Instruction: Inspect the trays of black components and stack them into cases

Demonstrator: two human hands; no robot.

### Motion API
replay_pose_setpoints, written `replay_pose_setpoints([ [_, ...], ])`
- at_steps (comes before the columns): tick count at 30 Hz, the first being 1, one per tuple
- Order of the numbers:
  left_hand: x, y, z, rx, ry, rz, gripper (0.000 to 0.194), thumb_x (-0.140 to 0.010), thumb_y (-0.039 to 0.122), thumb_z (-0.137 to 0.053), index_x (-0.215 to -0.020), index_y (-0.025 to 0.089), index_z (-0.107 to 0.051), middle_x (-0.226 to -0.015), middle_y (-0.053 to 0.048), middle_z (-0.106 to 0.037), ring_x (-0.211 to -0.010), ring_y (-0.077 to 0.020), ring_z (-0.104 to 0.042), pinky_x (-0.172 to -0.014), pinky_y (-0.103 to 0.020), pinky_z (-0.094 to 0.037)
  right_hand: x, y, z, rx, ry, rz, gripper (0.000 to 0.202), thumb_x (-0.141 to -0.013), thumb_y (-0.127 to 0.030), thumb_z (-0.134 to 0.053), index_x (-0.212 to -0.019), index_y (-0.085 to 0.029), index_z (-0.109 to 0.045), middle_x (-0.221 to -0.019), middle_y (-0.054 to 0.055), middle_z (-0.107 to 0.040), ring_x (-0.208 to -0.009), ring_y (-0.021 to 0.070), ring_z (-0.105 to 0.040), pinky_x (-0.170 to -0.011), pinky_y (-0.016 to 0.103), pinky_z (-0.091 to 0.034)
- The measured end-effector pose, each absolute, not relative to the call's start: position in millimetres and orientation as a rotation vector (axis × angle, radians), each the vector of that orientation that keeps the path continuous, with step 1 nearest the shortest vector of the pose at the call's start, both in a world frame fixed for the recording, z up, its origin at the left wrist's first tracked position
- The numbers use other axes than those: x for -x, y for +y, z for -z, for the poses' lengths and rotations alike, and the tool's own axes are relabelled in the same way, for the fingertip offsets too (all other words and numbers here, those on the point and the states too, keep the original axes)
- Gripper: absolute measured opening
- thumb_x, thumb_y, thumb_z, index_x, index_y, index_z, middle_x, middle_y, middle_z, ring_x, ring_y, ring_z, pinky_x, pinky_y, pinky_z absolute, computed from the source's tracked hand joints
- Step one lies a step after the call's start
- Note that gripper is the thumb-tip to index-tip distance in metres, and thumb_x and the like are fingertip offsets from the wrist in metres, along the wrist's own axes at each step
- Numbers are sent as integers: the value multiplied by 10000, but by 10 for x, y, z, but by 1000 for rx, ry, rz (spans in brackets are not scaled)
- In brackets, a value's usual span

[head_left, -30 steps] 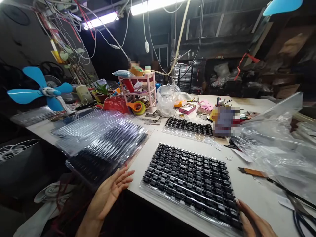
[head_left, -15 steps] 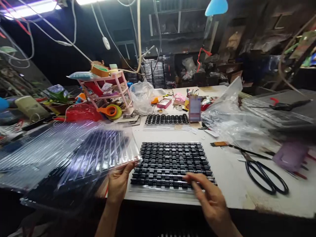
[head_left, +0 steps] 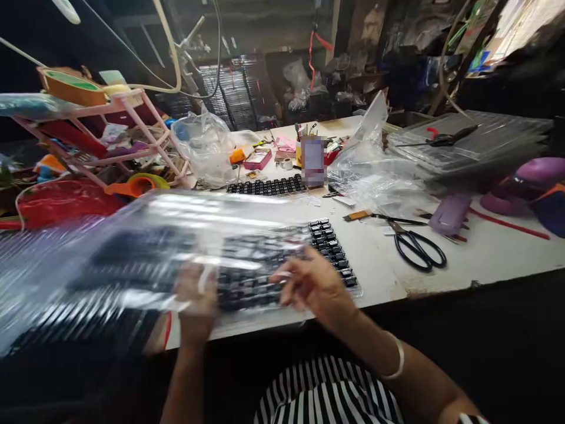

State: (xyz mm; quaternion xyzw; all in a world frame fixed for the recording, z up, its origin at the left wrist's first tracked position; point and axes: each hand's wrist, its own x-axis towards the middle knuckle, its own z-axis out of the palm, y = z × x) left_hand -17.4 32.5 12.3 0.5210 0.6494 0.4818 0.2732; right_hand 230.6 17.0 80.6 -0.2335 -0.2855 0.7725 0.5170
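A clear ridged plastic sheet, blurred by motion, slants over the left part of a tray of black parts. My left hand is at the sheet's lower side, seen partly through the plastic and smeared; it appears to hold the sheet. My right hand is over the tray, near the sheet's right end, fingers apart and partly bent, nothing visible in it. The tray's right columns show uncovered on the white table.
Black scissors and an orange-handled blade lie to the right. Behind are a second tray of black parts, plastic bags and a pink rack. More ridged sheets are at the left.
The view has turned right. The clear sheet has come across the tray, covering much of it. My right hand has lifted, its fingers more spread.
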Motion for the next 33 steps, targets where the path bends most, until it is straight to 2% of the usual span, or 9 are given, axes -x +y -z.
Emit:
replay_pose_setpoints([
  [2,411,303,-142,-1210,1750,-1476,496,-832,433,-532,-1272,206,-508,-1335,-112,-541,-1223,-259,-504,-1056,-430,-374,-2718,307,-776,736,-743,-1663,547,-788,-317,-662,-1242,-203,-380,-711,8,-709,-411,81,-555,-352,132,-371],
  [4,579,260,-150,-1057,1694,-1569,479,-813,426,-540,-1201,145,-552,-1237,-153,-601,-1143,-266,-568,-1027,-448,-407,-3044,403,-705,905,-770,-1557,536,-769,-305,-664,-1230,-189,-417,-626,-21,-671,-375,65,-494,-332,124,-323],
  [8,646,223,-124,-959,1589,-1611,433,-767,416,-599,-1088,126,-618,-1087,-150,-673,-1042,-249,-624,-993,-444,-438,-3326,470,-529,1066,-908,-1614,497,-764,-315,-657,-1204,-194,-458,-619,-18,-636,-363,57,-424,-329,150,-303],
  [13,506,291,-116,-1058,1557,-1482,464,-778,440,-622,-1129,136,-632,-1192,-148,-638,-1109,-253,-587,-1007,-420,-416,-3318,450,-450,1169,-1053,-1724,598,-767,-395,-681,-1280,-204,-441,-641,0,-624,-377,84,-432,-321,190,-335],
  [19,303,375,-185,-1280,1556,-1236,493,-744,388,-677,-1181,166,-623,-1278,-97,-599,-1203,-250,-517,-1045,-371,-366,-3453,444,-490,1373,-881,-1583,782,-655,-348,-784,-1347,-209,-446,-617,-49,-536,-475,96,-503,-365,180,-404],
  [24,230,435,-194,-1373,1597,-1180,515,-772,427,-615,-1201,142,-606,-1257,-102,-612,-1178,-250,-536,-1024,-366,-389,-3604,434,-333,1535,-1160,-1327,755,-737,-517,-671,-1335,-95,-484,-551,-47,-508,-401,91,-422,-346,218,-334],
  [26,236,442,-181,-1386,1625,-1170,535,-773,445,-605,-1209,135,-600,-1250,-112,-615,-1158,-259,-550,-1017,-381,-397,-3611,445,-270,1604,-1320,-1143,690,-774,-542,-617,-1281,-80,-541,-553,-40,-506,-419,95,-430,-391,232,-363],
  [30,250,452,-150,-1473,1729,-1102,530,-782,459,-596,-1222,164,-599,-1260,-104,-610,-1180,-274,-532,-1053,-418,-351,-3557,496,-241,1684,-1640,-694,550,-864,-476,-512,-1230,-71,-582,-641,7,-559,-538,127,-501,-548,264,-429],
  [33,228,471,-170,-1521,1783,-1092,478,-794,470,-585,-1197,215,-622,-1270,-67,-608,-1204,-262,-516,-1068,-401,-341,-3519,541,-272,1697,-1698,-621,496,-898,-409,-466,-1279,-101,-542,-759,37,-616,-612,144,-545,-608,268,-447],
])
